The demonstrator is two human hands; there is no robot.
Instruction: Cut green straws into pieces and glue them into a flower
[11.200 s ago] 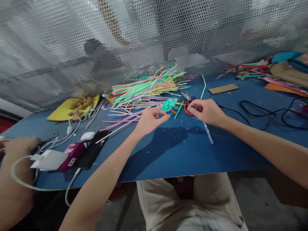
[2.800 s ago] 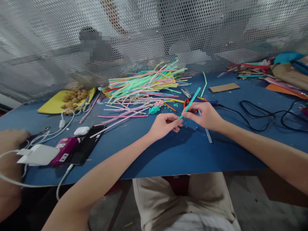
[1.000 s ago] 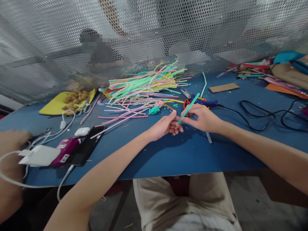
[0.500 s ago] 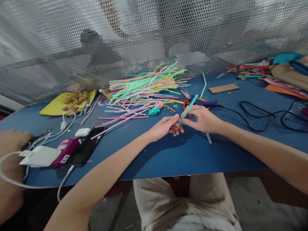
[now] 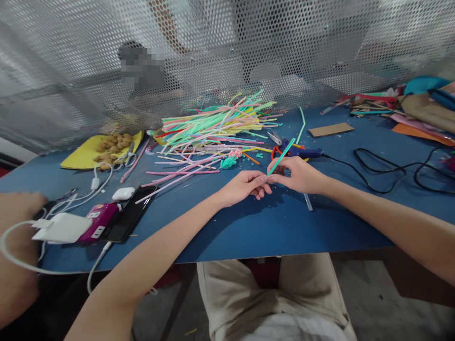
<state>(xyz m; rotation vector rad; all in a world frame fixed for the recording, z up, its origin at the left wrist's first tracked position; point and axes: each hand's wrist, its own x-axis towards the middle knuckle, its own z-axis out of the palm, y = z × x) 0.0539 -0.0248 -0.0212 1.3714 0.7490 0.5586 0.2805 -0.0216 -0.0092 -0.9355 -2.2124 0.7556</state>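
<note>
A teal pipe cleaner slants up and to the right between my hands, above the table's front half. My right hand is closed on it, thumb and fingers pinching near its lower end. My left hand meets it there, thumb pressed to the index finger at the pipe cleaner's lower tip; the other fingers curl loosely. Behind my right hand lie a blue glue gun with a black cord and orange-handled scissors, partly hidden. A clear glue stick pokes out below that hand.
A large pile of pastel pipe cleaners lies at the back, with a teal bundle in front. At left are a phone, a purple power adapter, white cables and another person's arm. Cardboard lies right. A perforated metal screen stands behind.
The pipe cleaner has shifted slightly up and right, and its lower end now sits between the fingertips of both hands. My left thumb has come down closer to the right fingertips.
</note>
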